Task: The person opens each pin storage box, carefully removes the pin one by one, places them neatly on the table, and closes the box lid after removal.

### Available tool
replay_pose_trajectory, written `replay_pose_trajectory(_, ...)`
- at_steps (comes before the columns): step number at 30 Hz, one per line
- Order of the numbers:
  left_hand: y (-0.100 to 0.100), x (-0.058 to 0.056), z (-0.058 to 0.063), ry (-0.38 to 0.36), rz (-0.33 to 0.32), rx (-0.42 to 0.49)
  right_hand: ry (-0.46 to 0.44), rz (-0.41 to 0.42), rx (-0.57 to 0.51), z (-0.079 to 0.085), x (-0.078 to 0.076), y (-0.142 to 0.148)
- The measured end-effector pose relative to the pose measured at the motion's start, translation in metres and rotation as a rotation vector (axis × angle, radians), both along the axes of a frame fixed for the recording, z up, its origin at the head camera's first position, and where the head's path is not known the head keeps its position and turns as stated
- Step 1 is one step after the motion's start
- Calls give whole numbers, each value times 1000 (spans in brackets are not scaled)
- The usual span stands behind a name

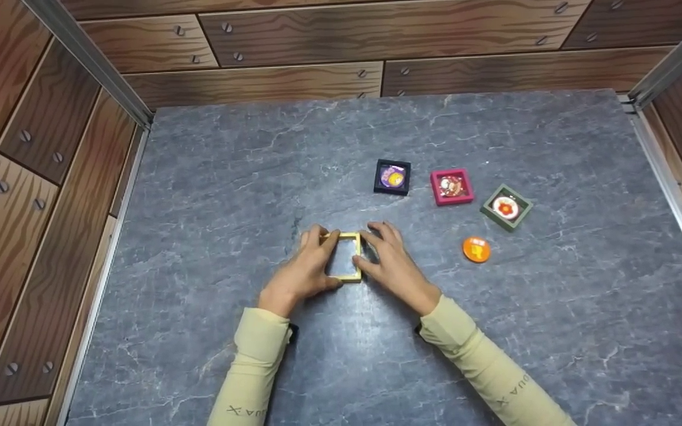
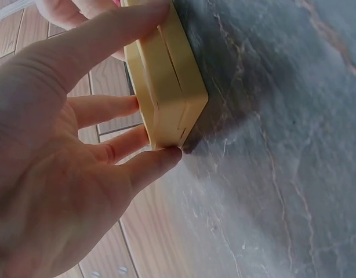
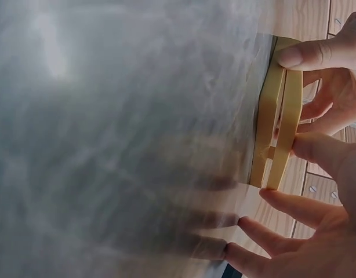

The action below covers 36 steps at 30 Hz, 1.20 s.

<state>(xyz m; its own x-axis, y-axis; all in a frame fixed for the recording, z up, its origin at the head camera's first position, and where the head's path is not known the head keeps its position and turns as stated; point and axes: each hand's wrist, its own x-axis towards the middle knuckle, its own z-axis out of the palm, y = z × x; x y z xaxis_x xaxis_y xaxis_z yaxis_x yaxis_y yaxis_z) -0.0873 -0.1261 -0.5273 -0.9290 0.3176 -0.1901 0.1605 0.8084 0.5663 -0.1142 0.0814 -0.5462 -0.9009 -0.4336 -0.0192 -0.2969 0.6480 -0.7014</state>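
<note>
Just below the centre of the head view, our left hand [image 1: 304, 269] clamps the yellow frame [image 1: 358, 247] across its upper and lower edges. Our right hand [image 1: 397, 266] pinches its upper right corner between thumb and forefinger, remaining fingers apart. A gap shows between the halves, so light, even pressure should serve us best. Beneath lies a grey marbled tabletop [image 1: 228, 177]; wood-patterned walls [image 1: 293, 29] line top, left and right.
</note>
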Motion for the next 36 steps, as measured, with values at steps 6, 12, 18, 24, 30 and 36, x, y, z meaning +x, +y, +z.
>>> replay_pose_trajectory(6,2,-1,2,19,-2,4,5,0,6,2,-1,1)
replay_pose_trajectory(12,3,-1,2,-2,0,-9,-8,0,6,3,-1,1)
replay_pose_trajectory(18,4,-2,3,-8,4,-22,2,5,2,0,-1,1)
replay_pose_trajectory(24,1,-2,0,8,0,14,5,20,-3,-3,1,4)
replay_pose_trajectory(30,-3,1,-3,30,-12,5,4,26,-13,-4,2,6)
replay_pose_trajectory(36,-3,1,-1,20,-33,-9,45,23,-42,-17,1,7)
